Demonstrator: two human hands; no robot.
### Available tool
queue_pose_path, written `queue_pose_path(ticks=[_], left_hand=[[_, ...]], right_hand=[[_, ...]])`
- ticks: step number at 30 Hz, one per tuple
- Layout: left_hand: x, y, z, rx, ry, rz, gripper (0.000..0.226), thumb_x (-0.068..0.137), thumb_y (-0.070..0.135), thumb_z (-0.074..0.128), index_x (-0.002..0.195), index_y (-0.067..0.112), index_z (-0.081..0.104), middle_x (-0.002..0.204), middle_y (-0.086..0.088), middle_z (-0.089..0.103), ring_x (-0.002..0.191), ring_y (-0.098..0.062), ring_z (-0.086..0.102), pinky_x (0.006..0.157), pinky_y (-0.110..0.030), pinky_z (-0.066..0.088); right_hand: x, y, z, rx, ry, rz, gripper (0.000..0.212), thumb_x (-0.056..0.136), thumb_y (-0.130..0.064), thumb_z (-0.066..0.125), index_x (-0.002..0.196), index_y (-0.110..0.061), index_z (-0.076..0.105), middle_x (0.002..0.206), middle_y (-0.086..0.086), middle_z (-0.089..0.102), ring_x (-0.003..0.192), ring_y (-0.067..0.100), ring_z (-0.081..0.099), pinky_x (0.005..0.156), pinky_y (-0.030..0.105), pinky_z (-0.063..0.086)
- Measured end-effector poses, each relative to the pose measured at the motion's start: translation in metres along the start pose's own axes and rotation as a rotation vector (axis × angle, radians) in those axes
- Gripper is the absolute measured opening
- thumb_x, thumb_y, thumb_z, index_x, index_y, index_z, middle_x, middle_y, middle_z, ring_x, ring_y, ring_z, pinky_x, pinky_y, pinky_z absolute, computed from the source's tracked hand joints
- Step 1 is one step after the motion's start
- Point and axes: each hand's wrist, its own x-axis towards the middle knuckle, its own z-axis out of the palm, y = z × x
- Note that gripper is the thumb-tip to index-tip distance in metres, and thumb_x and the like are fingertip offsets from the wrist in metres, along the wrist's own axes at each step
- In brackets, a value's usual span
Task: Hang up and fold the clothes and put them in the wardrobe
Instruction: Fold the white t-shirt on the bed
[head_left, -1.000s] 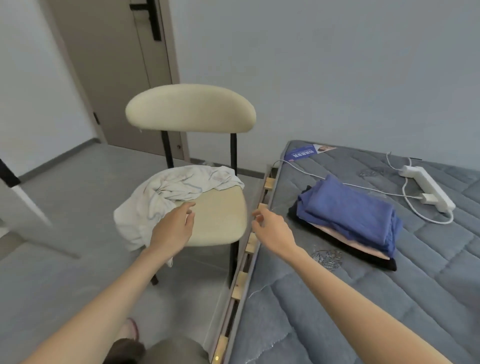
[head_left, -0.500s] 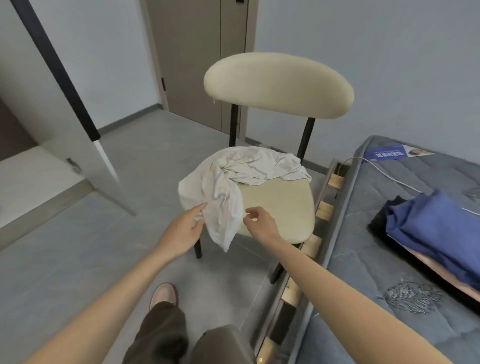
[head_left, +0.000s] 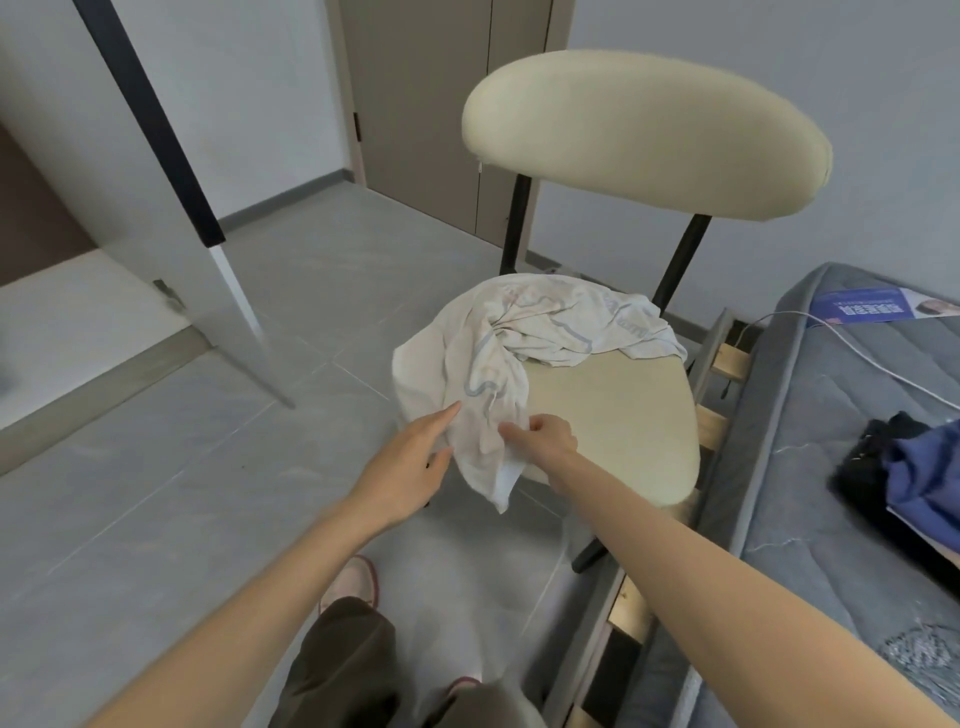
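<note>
L hand (head_left: 415, 460) lies flat on white shirt (head_left: 524, 332), R hand (head_left: 548, 436) pinches it. Small pinch, so shirt may slip & fall off chair (head_left: 623, 415) to floor (head_left: 208, 493).

The room had pale grey walls (head_left: 857, 78) and a floor (head_left: 156, 493) of large grey tiles, with a grey skirting (head_left: 280, 200) along the base. A taupe door (head_left: 431, 104) stood closed at the back. A chair (head_left: 644, 135) with cream padding and black posts stood beside a bed whose grey quilted mattress (head_left: 831, 467) lay on wooden slats (head_left: 727, 358). At left a white panel (head_left: 171, 223) with a black edge strip (head_left: 150, 119) leaned into view. The light was soft and even.
</note>
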Motion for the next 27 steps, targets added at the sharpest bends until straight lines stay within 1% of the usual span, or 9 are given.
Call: queue_pose_path(ticks=[2,5,11,14,17,19,21,24,27], left_hand=[[-0.005,0.005,-0.004,0.024,-0.021,0.024,0.059,0.099,0.018,0.045,0.152,0.027,0.019,0.156,0.006,0.027,0.139,-0.011,0.03,0.109,-0.022,0.028],[-0.014,0.019,-0.013,0.061,-0.019,0.05,0.068,0.098,0.02,0.048,0.153,0.031,0.01,0.16,0.007,0.014,0.146,-0.012,0.017,0.117,-0.034,0.024],[-0.029,0.076,-0.032,-0.027,0.122,0.15,0.091,0.091,0.021,0.061,0.149,0.042,-0.006,0.16,0.013,-0.003,0.147,-0.008,0.0,0.115,-0.042,0.027],[-0.036,0.115,-0.043,-0.125,0.216,0.22,0.084,0.089,0.038,0.061,0.146,0.054,0.001,0.159,0.013,0.003,0.147,-0.006,0.001,0.111,-0.038,0.024],[-0.044,0.154,-0.054,-0.192,0.288,0.343,0.065,0.09,0.045,0.057,0.142,0.056,0.02,0.154,0.009,0.022,0.143,-0.006,0.017,0.109,-0.033,0.028],[-0.05,0.18,-0.058,-0.203,0.31,0.418,0.05,0.089,0.048,0.052,0.135,0.052,0.033,0.143,0.014,0.037,0.131,0.006,0.031,0.102,-0.028,0.037],[-0.06,0.209,-0.063,-0.227,0.314,0.45,0.034,0.087,0.057,0.044,0.121,0.052,0.044,0.126,0.019,0.049,0.112,0.016,0.041,0.088,-0.018,0.04],[-0.072,0.244,-0.069,-0.29,0.324,0.466,0.027,0.094,0.052,0.044,0.092,0.029,0.059,0.087,0.01,0.063,0.08,-0.006,0.056,0.07,-0.03,0.045],[-0.086,0.273,-0.076,-0.363,0.31,0.475,0.034,0.1,0.034,0.045,0.067,0.029,0.054,0.059,0.013,0.049,0.058,-0.005,0.041,0.058,-0.028,0.031]], right_hand=[[-0.013,-0.011,-0.01,0.1,-0.058,-0.091,0.021,0.091,-0.029,0.061,0.08,-0.017,0.049,0.081,-0.003,0.048,0.072,0.012,0.047,0.058,0.023,0.035],[-0.043,-0.039,-0.034,0.189,-0.069,-0.274,0.016,0.093,-0.026,0.06,0.096,-0.012,0.053,0.089,-0.002,0.054,0.08,0.013,0.051,0.064,0.023,0.038],[-0.116,-0.104,-0.099,0.24,0.041,-0.505,0.016,0.093,-0.033,0.06,0.092,-0.017,0.057,0.089,-0.004,0.059,0.076,0.007,0.055,0.062,0.019,0.043],[-0.157,-0.122,-0.135,0.249,0.116,-0.56,0.014,0.09,-0.037,0.063,0.091,-0.024,0.059,0.089,-0.006,0.064,0.077,0.006,0.061,0.06,0.018,0.048],[-0.2,-0.131,-0.167,0.317,0.147,-0.577,0.022,0.086,-0.04,0.068,0.092,-0.019,0.064,0.088,-0.003,0.069,0.08,0.012,0.066,0.065,0.026,0.054],[-0.228,-0.134,-0.187,0.357,0.167,-0.587,0.025,0.085,-0.041,0.07,0.086,-0.017,0.064,0.073,-0.009,0.066,0.067,0.008,0.063,0.057,0.022,0.049],[-0.255,-0.137,-0.208,0.413,0.163,-0.59,0.031,0.085,-0.04,0.07,0.092,-0.011,0.065,0.074,-0.005,0.065,0.068,0.011,0.063,0.06,0.026,0.05],[-0.291,-0.136,-0.24,0.562,0.166,-0.564,0.042,0.087,-0.037,0.069,0.11,-0.003,0.064,0.094,0.007,0.069,0.081,0.017,0.068,0.071,0.031,0.055],[-0.324,-0.131,-0.267,0.784,0.172,-0.518,0.037,0.087,-0.035,0.07,0.109,-0.006,0.064,0.098,0.009,0.07,0.085,0.022,0.068,0.072,0.032,0.056]])
